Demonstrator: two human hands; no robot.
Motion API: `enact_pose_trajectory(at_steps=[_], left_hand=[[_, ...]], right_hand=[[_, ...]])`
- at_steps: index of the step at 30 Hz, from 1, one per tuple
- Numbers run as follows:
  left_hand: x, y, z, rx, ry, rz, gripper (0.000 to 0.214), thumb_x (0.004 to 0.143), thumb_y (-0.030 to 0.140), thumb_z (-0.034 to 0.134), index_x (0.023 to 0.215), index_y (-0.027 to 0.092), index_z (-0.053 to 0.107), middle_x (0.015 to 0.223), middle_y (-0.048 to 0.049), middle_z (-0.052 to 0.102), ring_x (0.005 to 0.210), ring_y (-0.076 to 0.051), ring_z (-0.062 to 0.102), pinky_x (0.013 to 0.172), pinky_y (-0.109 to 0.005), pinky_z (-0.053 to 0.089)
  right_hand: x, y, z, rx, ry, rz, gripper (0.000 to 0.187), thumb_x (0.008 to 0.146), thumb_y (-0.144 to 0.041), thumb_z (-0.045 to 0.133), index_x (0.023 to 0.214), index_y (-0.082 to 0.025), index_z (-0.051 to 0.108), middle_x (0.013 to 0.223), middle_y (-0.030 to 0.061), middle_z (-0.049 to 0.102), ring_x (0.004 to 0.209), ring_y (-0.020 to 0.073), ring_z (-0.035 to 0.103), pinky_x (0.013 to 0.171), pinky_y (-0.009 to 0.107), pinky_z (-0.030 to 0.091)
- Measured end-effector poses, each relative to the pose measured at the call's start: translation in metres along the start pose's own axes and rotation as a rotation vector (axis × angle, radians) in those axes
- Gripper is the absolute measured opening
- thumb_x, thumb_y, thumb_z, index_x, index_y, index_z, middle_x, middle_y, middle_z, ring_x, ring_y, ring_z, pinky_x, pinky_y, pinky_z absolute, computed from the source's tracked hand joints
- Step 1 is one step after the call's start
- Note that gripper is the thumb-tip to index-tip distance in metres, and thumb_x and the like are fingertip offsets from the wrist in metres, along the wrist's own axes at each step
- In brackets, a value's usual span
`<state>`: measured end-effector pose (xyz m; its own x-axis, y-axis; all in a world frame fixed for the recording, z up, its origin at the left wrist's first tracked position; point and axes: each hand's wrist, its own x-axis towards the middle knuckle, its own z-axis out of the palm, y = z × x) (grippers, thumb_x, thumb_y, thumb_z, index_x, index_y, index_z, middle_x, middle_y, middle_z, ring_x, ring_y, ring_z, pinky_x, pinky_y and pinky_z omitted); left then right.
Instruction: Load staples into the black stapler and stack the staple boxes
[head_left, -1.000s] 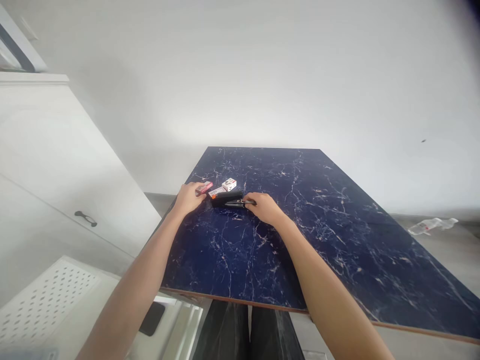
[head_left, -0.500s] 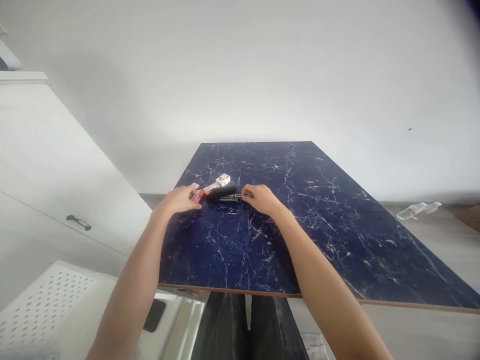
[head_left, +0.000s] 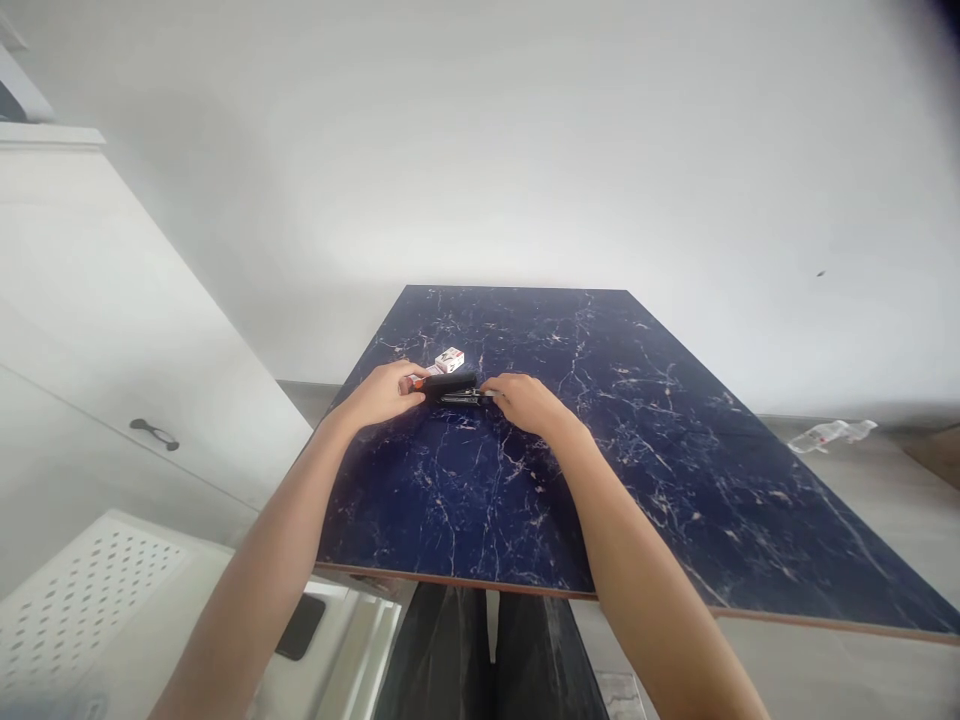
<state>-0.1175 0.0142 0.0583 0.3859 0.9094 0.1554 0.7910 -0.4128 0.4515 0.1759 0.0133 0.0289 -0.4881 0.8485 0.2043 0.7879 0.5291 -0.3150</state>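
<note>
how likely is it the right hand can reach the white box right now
Probably yes: the white box lies uncovered just behind the stapler, close to the right hand. That hand pinches the stapler's end, though, so it would have to let go and reach over it.

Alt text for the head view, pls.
Left hand and right hand touch opposite ends of a black stapler on a dark blue marbled table; a small white box lies just behind it. White cabinet at left.

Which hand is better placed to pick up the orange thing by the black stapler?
Left, probably. The left hand has its fingertips at the orange thing; the right hand sits at the far end of the stapler.
</note>
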Motion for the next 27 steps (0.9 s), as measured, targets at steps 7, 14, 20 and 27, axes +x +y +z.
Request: enact_pose_trajectory(at_steps=[7, 14, 20, 27], left_hand=[[0.003, -0.007, 0.003, -0.015, 0.014, -0.021, 0.037, 0.088, 0.04, 0.063, 0.122, 0.025, 0.069, 0.1, -0.0056, 0.073, 0.085, -0.023, 0.068, 0.081, -0.035, 0.05], [0.003, -0.011, 0.003, -0.068, 0.01, -0.061, 0.036, 0.09, 0.04, 0.063, 0.122, 0.025, 0.069, 0.101, -0.005, 0.074, 0.073, -0.019, 0.069, 0.078, -0.034, 0.052], [0.004, -0.015, 0.002, -0.027, 0.059, -0.058, 0.033, 0.086, 0.038, 0.068, 0.116, 0.025, 0.074, 0.11, -0.0066, 0.074, 0.083, -0.022, 0.071, 0.087, -0.036, 0.053], [0.004, -0.018, 0.001, -0.152, 0.003, -0.134, 0.041, 0.082, 0.042, 0.07, 0.119, 0.024, 0.072, 0.109, -0.008, 0.073, 0.07, -0.02, 0.07, 0.074, -0.034, 0.055]], right_hand=[[0.001, 0.001, 0.005, 0.023, 0.024, 0.055, 0.031, 0.091, -0.012, 0.057, 0.113, -0.028, 0.071, 0.104, 0.0065, 0.075, 0.098, 0.0261, 0.069, 0.084, 0.032, 0.048], [-0.001, 0.014, -0.008, 0.379, 0.365, 0.276, 0.022, 0.093, -0.028, 0.06, 0.112, -0.024, 0.071, 0.105, 0.0058, 0.077, 0.097, 0.0202, 0.072, 0.091, 0.034, 0.053], [-0.004, 0.021, -0.009, 0.452, -0.036, 0.469, 0.02, 0.083, -0.024, 0.065, 0.098, -0.019, 0.078, 0.076, 0.005, 0.077, 0.073, 0.0213, 0.074, 0.078, 0.032, 0.057], [0.01, -0.024, 0.027, 0.699, -0.045, 0.442, 0.033, 0.083, -0.022, 0.065, 0.114, -0.015, 0.074, 0.086, 0.0063, 0.079, 0.072, 0.0209, 0.077, 0.079, 0.03, 0.058]])
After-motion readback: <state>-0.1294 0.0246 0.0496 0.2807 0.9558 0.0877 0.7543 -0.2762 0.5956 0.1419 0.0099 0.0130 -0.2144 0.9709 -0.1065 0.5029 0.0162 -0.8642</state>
